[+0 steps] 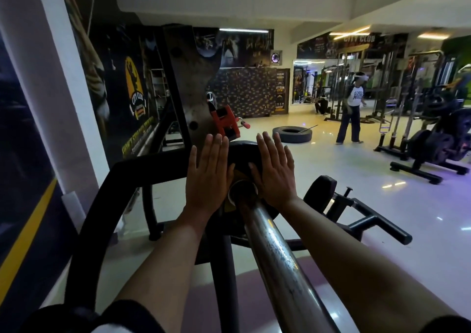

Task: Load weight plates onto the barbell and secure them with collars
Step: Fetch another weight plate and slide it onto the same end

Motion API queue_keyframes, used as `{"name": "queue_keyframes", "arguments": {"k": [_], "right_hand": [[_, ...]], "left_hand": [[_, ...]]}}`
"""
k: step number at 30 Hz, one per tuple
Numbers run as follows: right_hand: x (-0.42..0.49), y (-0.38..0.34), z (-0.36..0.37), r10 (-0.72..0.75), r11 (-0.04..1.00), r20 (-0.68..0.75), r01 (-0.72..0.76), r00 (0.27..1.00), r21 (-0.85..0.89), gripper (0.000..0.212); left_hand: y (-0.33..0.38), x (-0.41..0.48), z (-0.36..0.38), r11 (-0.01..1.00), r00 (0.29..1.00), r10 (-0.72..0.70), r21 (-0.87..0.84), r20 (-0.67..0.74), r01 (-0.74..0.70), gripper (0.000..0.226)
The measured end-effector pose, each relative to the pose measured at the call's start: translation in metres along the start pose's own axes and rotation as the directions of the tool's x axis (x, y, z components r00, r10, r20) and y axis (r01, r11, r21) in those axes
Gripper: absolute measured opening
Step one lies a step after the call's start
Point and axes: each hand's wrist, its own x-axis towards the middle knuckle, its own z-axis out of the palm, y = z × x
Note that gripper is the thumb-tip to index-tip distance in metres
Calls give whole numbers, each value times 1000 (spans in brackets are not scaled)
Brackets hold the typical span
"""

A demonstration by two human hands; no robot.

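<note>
Two flat palms press a black weight plate [240,154] along the steel barbell sleeve [277,251] in the head view, the left hand [209,174] and right hand [274,172] set either side of the bar, fingers [215,149] stretched straight and gripping nothing. The plate sits on the sleeve, close to the worn rack upright [193,77]. Uneven pushing could likely cock the plate and jam it, or pinch a finger against the upright. No collar is fitted yet; a red clamp-like part [225,122] sits just beyond. A tyre [291,133] lies on the floor, and a standing person [351,110] is well apart.
</note>
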Motion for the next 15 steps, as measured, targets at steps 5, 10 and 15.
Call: {"name": "queue_keyframes", "arguments": {"k": [5,10,15], "right_hand": [[-2,-2,-9,7,999,25,-8,1000,46,58],[-20,-9,-46,1,997,5,-2,1000,77,64],[-54,-24,-100,-33,997,-28,35,999,75,66]], "left_hand": [[3,2,-12,998,999,-2,-62,50,6,52],[11,-4,-46,994,996,-18,-109,84,27,54],[34,-26,-101,992,996,-35,-117,77,44,55]]}}
